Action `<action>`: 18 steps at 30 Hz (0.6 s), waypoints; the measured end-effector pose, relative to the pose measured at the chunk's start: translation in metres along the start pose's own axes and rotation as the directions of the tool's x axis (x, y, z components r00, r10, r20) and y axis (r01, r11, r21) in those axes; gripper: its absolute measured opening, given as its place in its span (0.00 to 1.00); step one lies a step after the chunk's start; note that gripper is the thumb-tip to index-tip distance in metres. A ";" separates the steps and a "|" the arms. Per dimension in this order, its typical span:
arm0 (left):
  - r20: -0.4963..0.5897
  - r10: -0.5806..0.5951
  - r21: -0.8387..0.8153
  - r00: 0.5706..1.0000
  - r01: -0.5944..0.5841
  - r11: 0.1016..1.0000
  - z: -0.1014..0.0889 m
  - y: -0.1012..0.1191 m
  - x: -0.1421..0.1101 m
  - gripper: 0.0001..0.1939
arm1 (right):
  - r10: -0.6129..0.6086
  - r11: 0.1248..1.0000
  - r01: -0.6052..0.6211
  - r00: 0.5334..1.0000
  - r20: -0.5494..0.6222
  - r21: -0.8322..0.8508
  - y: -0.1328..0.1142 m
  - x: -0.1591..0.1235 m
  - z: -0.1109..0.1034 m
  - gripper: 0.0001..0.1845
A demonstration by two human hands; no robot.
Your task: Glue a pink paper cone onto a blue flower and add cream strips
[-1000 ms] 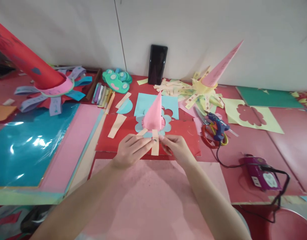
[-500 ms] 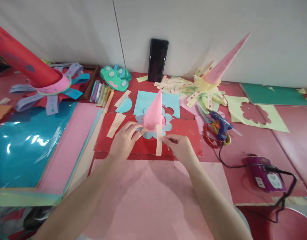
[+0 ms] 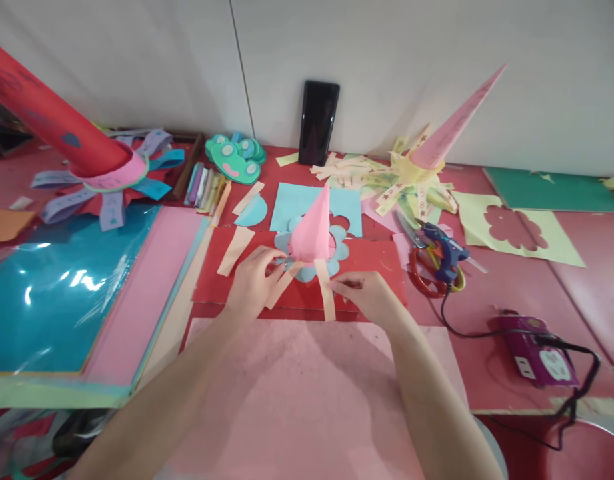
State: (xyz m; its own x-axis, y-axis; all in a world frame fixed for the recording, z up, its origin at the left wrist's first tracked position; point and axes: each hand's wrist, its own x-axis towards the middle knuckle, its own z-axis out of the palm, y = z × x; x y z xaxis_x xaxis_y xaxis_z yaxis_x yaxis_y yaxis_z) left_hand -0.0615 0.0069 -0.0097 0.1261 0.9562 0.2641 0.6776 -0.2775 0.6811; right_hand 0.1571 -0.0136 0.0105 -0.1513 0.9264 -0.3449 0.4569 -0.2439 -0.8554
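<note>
A pink paper cone (image 3: 311, 227) stands upright on a light-blue paper flower (image 3: 341, 251). Two peach paper strips fan out from its base toward me: a left strip (image 3: 285, 285) and a right strip (image 3: 326, 293). My left hand (image 3: 254, 277) is at the cone's lower left, its fingers curled and its thumb at the left strip; the exact grip is partly hidden. With thumb and forefinger, my right hand (image 3: 363, 290) pinches the edge of the right strip. Under the flower lies a red sheet (image 3: 371, 263).
A glue gun (image 3: 444, 250) lies on scissors (image 3: 424, 273) at right, its cord running to a purple box (image 3: 537, 350). A phone (image 3: 319, 123) leans on the wall. Finished paper cones, one pink (image 3: 451, 130) and one red (image 3: 61, 113), stand behind. Plastic-wrapped sheets (image 3: 71, 293) lie left.
The right strip's free end has swung right and toward me with my right hand. The left strip now shows more fully beside my left hand. The view has shifted slightly.
</note>
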 end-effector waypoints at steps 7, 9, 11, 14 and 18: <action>-0.010 0.183 0.014 0.983 -0.183 0.983 0.006 0.001 -0.002 0.02 | 0.090 0.995 -0.091 0.996 0.015 0.045 -0.007 -0.004 0.003 0.15; 0.023 0.188 0.000 0.982 -0.188 0.982 0.008 0.000 -0.002 0.03 | 0.089 0.995 -0.090 0.995 0.036 0.039 -0.005 -0.003 0.008 0.14; 0.056 0.187 0.005 0.981 -0.188 0.982 0.010 0.000 -0.003 0.04 | 0.091 0.995 -0.092 0.995 0.041 0.028 -0.002 -0.001 0.012 0.14; 0.096 0.184 0.008 0.978 -0.185 0.983 0.011 -0.001 -0.003 0.04 | 0.095 0.995 -0.097 0.995 0.040 0.038 0.005 0.003 0.016 0.14; 0.113 0.186 0.001 0.976 -0.187 0.982 0.012 -0.001 -0.003 0.04 | 0.101 0.993 -0.104 0.994 0.045 0.062 0.008 0.006 0.018 0.14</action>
State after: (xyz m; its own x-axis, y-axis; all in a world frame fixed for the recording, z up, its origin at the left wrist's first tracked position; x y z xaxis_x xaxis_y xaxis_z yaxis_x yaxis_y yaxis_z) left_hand -0.0542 0.0053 -0.0192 0.3306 0.8924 0.3071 0.6426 -0.4512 0.6193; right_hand 0.1443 -0.0149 -0.0055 -0.1433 0.8831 -0.4467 0.4148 -0.3562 -0.8373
